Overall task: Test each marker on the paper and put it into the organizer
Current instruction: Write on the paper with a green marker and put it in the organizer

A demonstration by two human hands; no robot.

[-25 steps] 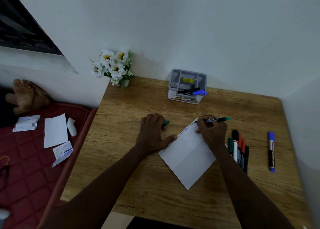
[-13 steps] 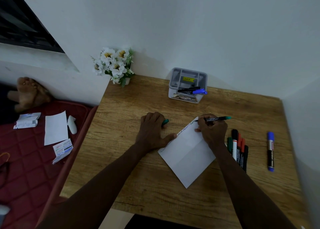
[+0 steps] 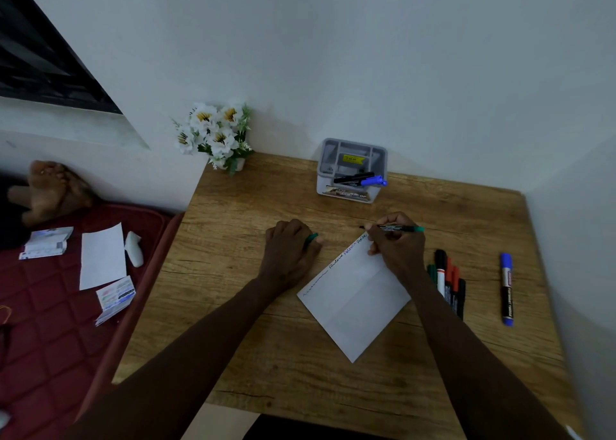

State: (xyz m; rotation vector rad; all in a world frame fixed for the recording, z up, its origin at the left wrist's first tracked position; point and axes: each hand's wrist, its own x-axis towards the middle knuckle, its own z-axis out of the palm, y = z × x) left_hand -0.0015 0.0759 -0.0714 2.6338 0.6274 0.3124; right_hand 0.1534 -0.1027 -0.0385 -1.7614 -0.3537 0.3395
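My right hand grips a thin green marker lying almost level, its tip just past the far corner of the white paper. Scribbles in several colours run along the paper's upper left edge. My left hand rests on the table left of the paper, fingers curled around a green cap. The grey organizer stands at the back and holds a black and a blue marker. Several markers lie bunched right of the paper, and a blue marker lies alone further right.
A pot of white flowers stands at the table's back left corner. Walls close the back and right sides. Left of the wooden table is a red mattress with papers and small packets, and a person's feet.
My right hand has carried the green marker's tip up off the paper's far corner. My left hand has slid away from the paper's edge. The view shifted slightly.
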